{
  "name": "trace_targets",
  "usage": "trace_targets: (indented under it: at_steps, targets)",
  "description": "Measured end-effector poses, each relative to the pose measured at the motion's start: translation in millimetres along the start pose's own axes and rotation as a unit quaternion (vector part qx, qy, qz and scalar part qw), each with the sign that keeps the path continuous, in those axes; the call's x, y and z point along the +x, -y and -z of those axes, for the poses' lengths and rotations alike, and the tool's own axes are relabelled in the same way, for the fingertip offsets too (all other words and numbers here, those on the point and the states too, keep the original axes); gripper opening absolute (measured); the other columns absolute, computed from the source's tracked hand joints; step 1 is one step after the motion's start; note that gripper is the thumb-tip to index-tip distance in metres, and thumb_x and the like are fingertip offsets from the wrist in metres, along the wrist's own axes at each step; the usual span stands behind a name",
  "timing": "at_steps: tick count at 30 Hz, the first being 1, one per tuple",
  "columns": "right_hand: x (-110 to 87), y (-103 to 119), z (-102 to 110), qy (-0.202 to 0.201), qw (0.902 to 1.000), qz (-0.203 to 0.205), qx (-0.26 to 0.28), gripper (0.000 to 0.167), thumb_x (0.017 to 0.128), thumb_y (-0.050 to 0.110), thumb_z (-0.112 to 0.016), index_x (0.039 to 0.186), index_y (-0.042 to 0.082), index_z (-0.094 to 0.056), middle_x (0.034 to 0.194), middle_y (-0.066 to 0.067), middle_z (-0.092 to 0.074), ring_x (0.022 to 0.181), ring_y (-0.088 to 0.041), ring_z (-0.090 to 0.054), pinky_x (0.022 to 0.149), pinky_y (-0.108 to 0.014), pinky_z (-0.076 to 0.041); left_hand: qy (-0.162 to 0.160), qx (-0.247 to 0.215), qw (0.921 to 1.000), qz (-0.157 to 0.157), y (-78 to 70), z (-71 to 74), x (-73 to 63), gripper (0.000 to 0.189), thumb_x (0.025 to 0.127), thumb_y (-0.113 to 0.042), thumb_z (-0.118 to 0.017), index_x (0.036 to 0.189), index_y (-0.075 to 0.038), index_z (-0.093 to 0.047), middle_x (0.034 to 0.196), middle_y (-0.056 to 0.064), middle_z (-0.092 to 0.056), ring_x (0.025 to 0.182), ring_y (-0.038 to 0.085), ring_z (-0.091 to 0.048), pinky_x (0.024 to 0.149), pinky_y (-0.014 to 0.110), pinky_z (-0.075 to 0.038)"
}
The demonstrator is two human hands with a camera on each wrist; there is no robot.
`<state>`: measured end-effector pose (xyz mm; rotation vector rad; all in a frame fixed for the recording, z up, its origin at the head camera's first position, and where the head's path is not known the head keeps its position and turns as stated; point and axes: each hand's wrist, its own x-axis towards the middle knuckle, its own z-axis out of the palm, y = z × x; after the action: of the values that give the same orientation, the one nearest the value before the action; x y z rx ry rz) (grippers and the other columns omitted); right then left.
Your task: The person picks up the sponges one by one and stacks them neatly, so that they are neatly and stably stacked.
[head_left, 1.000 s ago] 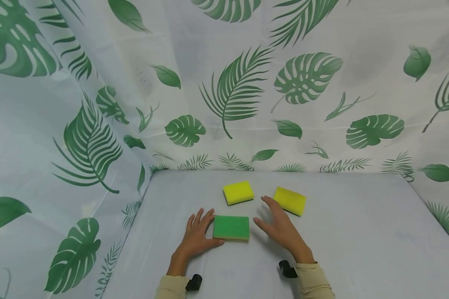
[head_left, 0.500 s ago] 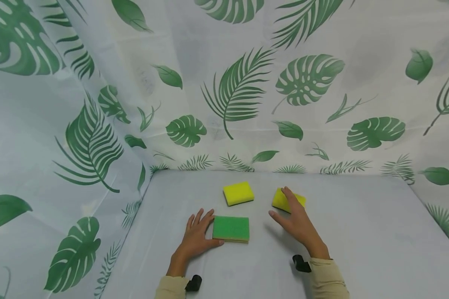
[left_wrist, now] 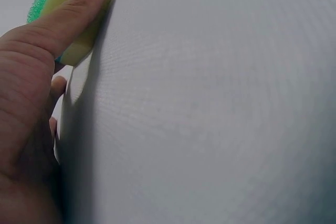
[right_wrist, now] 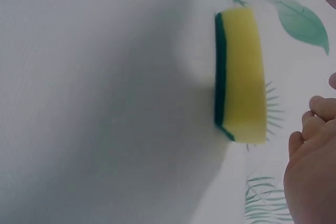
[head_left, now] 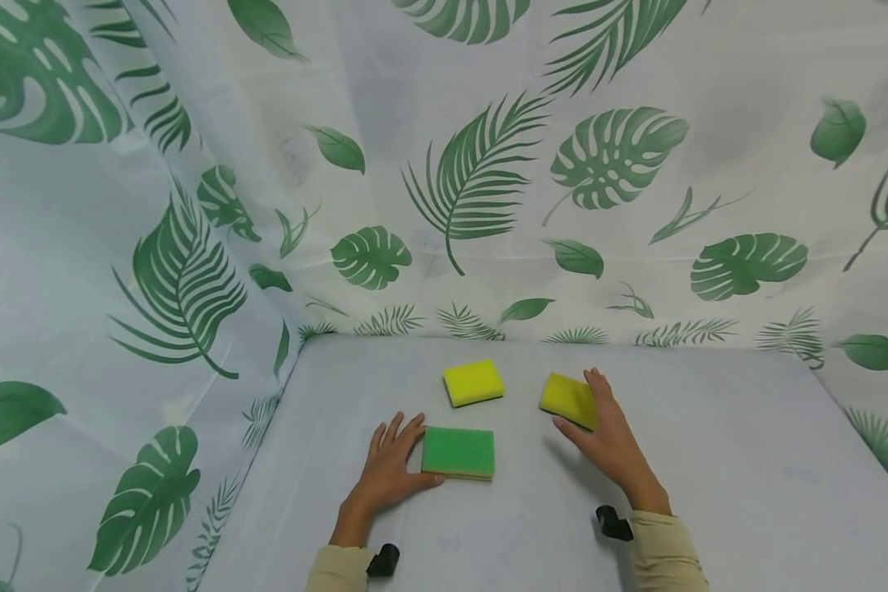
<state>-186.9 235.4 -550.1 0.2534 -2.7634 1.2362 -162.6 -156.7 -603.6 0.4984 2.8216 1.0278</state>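
Observation:
My left hand [head_left: 388, 475] holds the left end of two stacked sponges [head_left: 457, 452], thumb along the near side and fingers at the far left corner. In the left wrist view the thumb presses against the layered edge of the sponges [left_wrist: 79, 45]: green scouring pad, yellow foam, a blue layer, then yellow foam. My right hand [head_left: 617, 452] hovers by a yellow sponge [head_left: 566, 399], overlapping its right end in the head view. The right wrist view shows that sponge [right_wrist: 242, 77] yellow side up on a dark green pad, with the fingers [right_wrist: 315, 124] apart from it.
Another yellow sponge [head_left: 474, 383] lies behind the stack on the white table [head_left: 747, 460]. Leaf-printed white sheets [head_left: 488, 189] hang at the back and on the left. A small black device [head_left: 385, 561] sits at each wrist.
My right hand has moved right, from beside the stack to the right end of the right yellow sponge. The left hand and the sponges stay where they were.

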Motion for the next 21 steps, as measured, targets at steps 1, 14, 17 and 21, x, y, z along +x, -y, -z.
trace_targets:
  at_steps: [1, 14, 17, 21]
  targets:
    - [0.2, -2.1, 0.6, 0.000, 1.0000, -0.003, 0.000, 0.102, 0.098, 0.034, -0.081, 0.169, 0.000, -0.017, 0.174, -0.031, -0.013, 0.158, -0.055, -0.012, 0.120, -0.077, -0.017, 0.000, 0.001, 1.0000, -0.001, 0.0, -0.1, 0.1, 0.093, 0.086, -0.059, -0.083, 0.159, -0.011, -0.051, 0.172, 0.002, -0.037, 0.163, 0.033, -0.013, 0.130, 0.055, -0.001]
    - [3.1, -23.1, 7.9, -0.003, 0.9998, -0.017, 0.006, 0.108, 0.098, 0.038, -0.080, 0.170, -0.001, -0.010, 0.174, -0.032, -0.010, 0.158, -0.056, -0.012, 0.122, -0.075, -0.017, -0.004, 0.003, 1.0000, -0.002, -0.1, -0.3, -0.1, 0.093, 0.086, -0.059, -0.084, 0.158, -0.010, -0.052, 0.171, 0.002, -0.038, 0.163, 0.033, -0.014, 0.130, 0.056, -0.002]
    - [3.1, -25.9, 10.4, 0.001, 0.9996, -0.026, 0.009, 0.109, 0.098, 0.039, -0.080, 0.170, 0.000, -0.009, 0.174, -0.031, -0.008, 0.158, -0.055, -0.011, 0.122, -0.075, -0.016, -0.004, 0.004, 1.0000, 0.000, 0.4, -0.6, 0.7, 0.093, 0.086, -0.059, -0.083, 0.158, -0.011, -0.051, 0.171, 0.002, -0.037, 0.163, 0.032, -0.013, 0.130, 0.055, -0.002]
    - [2.6, -28.1, 13.2, 0.013, 0.9990, -0.041, 0.013, 0.112, 0.098, 0.042, -0.080, 0.171, 0.000, -0.007, 0.174, -0.031, -0.006, 0.158, -0.055, -0.011, 0.122, -0.075, -0.016, -0.002, 0.006, 1.0000, 0.000, 1.4, -1.6, 1.9, 0.094, 0.086, -0.060, -0.082, 0.158, -0.011, -0.051, 0.171, 0.002, -0.037, 0.163, 0.032, -0.013, 0.130, 0.055, -0.002]
